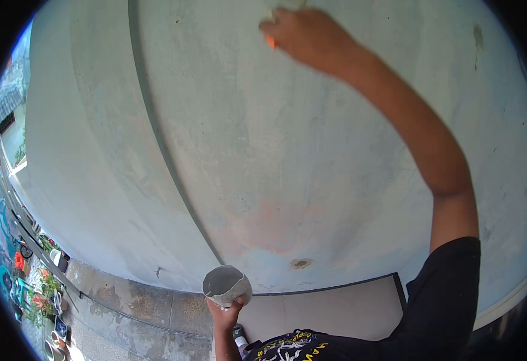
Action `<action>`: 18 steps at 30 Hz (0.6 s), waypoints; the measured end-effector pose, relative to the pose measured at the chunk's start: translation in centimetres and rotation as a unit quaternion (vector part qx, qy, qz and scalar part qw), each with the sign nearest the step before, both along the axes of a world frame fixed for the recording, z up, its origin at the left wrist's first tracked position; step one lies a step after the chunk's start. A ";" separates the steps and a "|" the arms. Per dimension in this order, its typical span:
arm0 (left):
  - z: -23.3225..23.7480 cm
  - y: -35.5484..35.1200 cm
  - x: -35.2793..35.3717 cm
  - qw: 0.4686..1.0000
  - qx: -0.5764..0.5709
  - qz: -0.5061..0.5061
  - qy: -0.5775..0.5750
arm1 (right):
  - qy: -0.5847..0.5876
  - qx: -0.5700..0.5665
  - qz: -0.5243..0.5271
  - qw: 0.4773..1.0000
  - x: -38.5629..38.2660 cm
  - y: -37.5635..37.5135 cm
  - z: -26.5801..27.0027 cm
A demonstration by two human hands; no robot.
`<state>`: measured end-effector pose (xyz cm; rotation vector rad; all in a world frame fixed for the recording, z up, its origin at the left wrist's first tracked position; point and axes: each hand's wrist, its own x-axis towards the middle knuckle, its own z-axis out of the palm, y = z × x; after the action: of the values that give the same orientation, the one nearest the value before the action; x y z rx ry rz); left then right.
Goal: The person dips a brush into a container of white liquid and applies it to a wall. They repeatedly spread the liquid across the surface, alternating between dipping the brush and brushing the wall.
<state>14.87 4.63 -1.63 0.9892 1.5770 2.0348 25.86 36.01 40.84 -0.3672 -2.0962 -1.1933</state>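
My left hand (pixel 234 305) is closed round a grey, rounded bowl (pixel 237 294) with an uneven rim, low in front of my body. Its opening faces up and looks grey inside. My right arm reaches up along the wall (pixel 275 150), and my right hand (pixel 311 37) is closed on a small orange-ended tool (pixel 270 41) at the top of the view. Most of that tool is hidden by the fingers, so its kind cannot be made out. The wall is pale grey-blue with patchy, pinkish areas.
A vertical ridge (pixel 164 144) runs down the wall. Low on it is a brown-edged hole (pixel 301 263). A metal railing (pixel 26 225) and potted plants (pixel 45 289) are at the left. Below lie a concrete ledge (pixel 137 304) and pale floor tiles (pixel 323 316).
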 end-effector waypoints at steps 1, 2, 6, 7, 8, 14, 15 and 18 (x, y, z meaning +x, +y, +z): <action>-0.7 0.2 -0.4 1.000 0.002 -0.001 -0.006 | -0.039 -0.019 0.016 0.999 0.3 -1.2 -5.0; -1.5 0.2 -0.6 1.000 -0.013 -0.007 -0.007 | -0.057 -0.004 0.073 0.996 0.5 -0.9 -10.1; -1.7 -0.2 -0.6 0.999 -0.042 -0.002 -0.004 | -0.143 -0.235 0.140 0.951 1.6 -2.5 -25.9; -1.4 -0.3 -0.4 0.999 -0.045 0.004 -0.002 | -0.184 -0.340 0.137 0.912 1.4 -2.1 -30.5; -1.1 -0.4 -0.1 0.999 -0.049 0.007 -0.004 | -0.217 -0.415 0.137 0.873 1.4 -1.8 -34.4; 1.3 -0.3 1.1 0.999 -0.029 0.024 -0.004 | -0.223 -0.658 0.144 0.705 -0.1 2.8 -28.5; 2.2 -0.3 1.5 0.999 -0.027 0.029 -0.013 | -0.243 -0.625 0.122 0.732 -0.4 4.9 -24.0; 3.7 -0.3 2.6 0.999 -0.016 0.038 -0.029 | -0.203 -0.562 0.066 0.799 0.5 6.2 -5.3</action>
<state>17.43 4.32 2.07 0.8630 1.6349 2.0627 26.34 42.23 35.58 -0.4814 -2.9700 0.2426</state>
